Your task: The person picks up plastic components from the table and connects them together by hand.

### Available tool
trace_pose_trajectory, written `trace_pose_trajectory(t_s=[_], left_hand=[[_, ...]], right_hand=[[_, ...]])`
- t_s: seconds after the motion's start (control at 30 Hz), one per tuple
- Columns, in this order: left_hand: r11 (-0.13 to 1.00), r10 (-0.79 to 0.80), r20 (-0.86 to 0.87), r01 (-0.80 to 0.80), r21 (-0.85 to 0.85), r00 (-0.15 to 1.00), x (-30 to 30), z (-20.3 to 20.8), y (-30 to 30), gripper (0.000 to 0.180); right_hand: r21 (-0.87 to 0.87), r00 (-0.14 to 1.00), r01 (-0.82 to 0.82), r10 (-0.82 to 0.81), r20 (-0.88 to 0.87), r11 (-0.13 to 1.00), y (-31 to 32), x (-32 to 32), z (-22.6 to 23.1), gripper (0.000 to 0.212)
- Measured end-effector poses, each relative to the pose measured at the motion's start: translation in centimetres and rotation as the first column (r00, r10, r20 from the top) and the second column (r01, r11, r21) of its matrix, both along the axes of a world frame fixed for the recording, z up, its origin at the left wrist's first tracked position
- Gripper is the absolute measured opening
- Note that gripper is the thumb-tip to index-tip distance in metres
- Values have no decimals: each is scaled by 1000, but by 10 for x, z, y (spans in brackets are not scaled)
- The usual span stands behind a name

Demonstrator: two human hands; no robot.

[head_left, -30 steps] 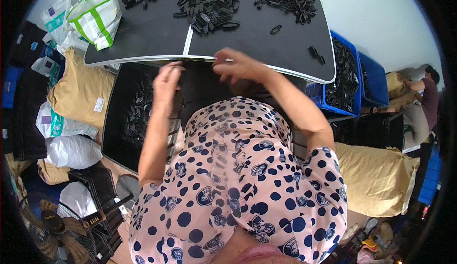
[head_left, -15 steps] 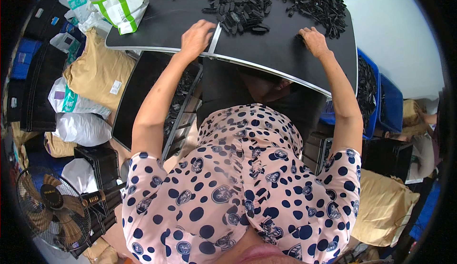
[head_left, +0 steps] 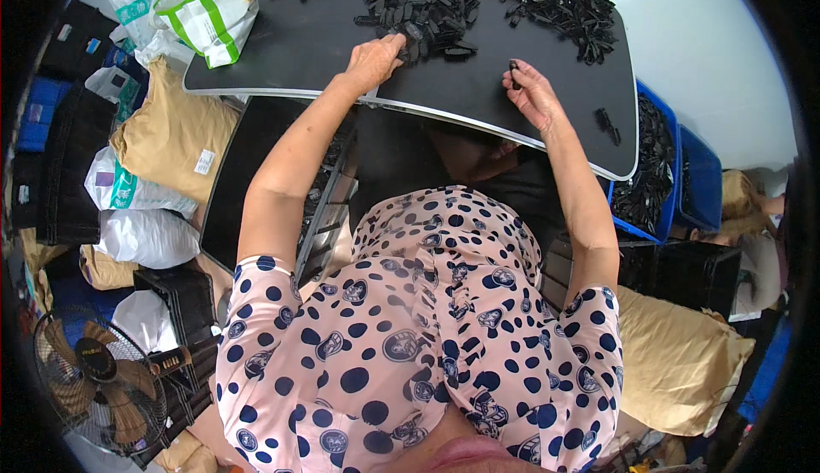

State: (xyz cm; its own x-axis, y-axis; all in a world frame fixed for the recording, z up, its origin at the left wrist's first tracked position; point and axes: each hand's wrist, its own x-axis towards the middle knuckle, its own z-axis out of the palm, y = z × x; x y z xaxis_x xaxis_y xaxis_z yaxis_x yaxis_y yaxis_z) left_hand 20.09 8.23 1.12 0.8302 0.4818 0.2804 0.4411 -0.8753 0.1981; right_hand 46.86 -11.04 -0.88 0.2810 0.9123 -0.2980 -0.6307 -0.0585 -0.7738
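Small black elongated plastic pieces lie heaped on the black table (head_left: pixel 325 55), with a middle pile (head_left: pixel 431 12) and a right pile (head_left: pixel 572 12). My left hand (head_left: pixel 374 61) reaches the near left edge of the middle pile, fingers curled together; what is between the fingertips is hidden. Raised a little nearer the table's front edge, my right hand (head_left: pixel 531 96) pinches one small black plastic piece (head_left: pixel 513 67) between thumb and fingers. Apart from the piles, a loose black piece (head_left: pixel 608 125) is near the table's right edge, beyond my right forearm.
A white-and-green bag (head_left: pixel 209 16) stands on the table's left end. Blue bins (head_left: pixel 668 217) with black pieces are at the right, below the table edge. A black crate (head_left: pixel 329 208) sits under the table's front left. At lower left is a fan (head_left: pixel 101 379); brown sacks (head_left: pixel 175 131) lie behind it.
My left hand has moved right to the middle pile. My right hand has shifted left, turned and lifted with a black piece. The loose piece at the right now shows where my forearm was.
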Motion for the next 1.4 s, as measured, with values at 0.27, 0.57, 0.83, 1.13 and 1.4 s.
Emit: trace_pose_trajectory(t_s=[0.27, 0.57, 0.83, 1.13, 1.4], left_hand=[[965, 122, 394, -16, -262, 911, 58, -40, -61, 21], [956, 257, 414, -292, 23, 874, 25, -15, -9, 25], [993, 119, -151, -116, 31, 981, -9, 0, 48, 19], [393, 418, 506, 353, -849, 755, -7, 13, -95, 36], [524, 212, 690, 516, -678, 692, -5, 40, -166, 25]], right_hand=[[-96, 991, -75, 85, 105, 993, -7, -31, 4, 23], [-53, 998, 48, -45, 50, 997, -18, -16, -8, 21], [-54, 998, 3, 0, 67, 999, -21, -22, 0, 15], [50, 977, -166, 157, 141, 985, -41, -76, 60, 19], [31, 948, -279, 270, 171, 960, -60, -104, 110, 14]])
